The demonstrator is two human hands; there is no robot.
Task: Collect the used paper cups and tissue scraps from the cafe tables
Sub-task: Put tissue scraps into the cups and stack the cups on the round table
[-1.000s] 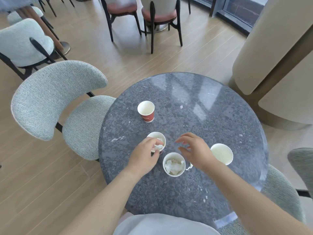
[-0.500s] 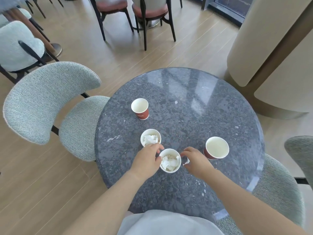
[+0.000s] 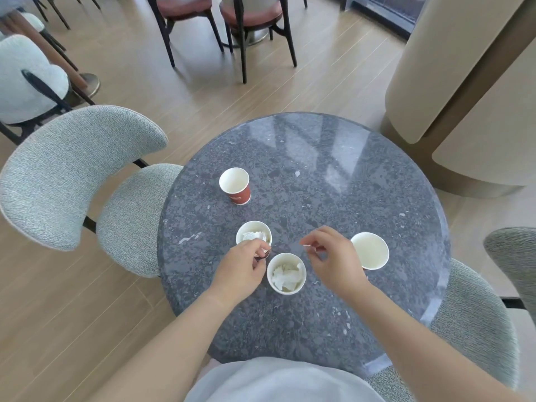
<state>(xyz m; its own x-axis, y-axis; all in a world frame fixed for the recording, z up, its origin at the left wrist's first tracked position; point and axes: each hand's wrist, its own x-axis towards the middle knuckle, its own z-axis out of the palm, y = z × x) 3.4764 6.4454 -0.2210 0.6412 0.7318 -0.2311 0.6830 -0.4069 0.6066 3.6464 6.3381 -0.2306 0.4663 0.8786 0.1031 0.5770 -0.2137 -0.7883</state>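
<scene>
Left hand [image 3: 240, 271] low over the near edge, fingers curled and pinching the near rim of a small red paper cup with a white tissue wad inside [image 3: 255, 225], upright, thumb side turned toward the body. Just right of that hand and almost touching it, a second white-lined paper cup full of crumpled tissue [image 3: 285, 257], upright and free of both hands. Right hand [image 3: 333, 256] raised a little above the round dark grey speckled stone surface [image 3: 333, 175], fingers curled inward, thumb and forefinger closed on what looks like a small white tissue scrap [image 3: 303, 245], too tiny to make out well. Close behind that hand, partly covered by it, a wider white-lined paper cup [image 3: 372, 249], upright, nothing visible inside. Farther out, toward the far left of the surface and well apart from the other three, an empty red paper cup with a white interior [image 3: 237, 195], upright. Beyond the surface on the left, a pale grey-green upholstered chair [image 3: 72, 175] tucked up to the edge; another like it at the lower right [image 3: 478, 329]. Underneath everything, a light wooden plank floor [image 3: 319, 76].
</scene>
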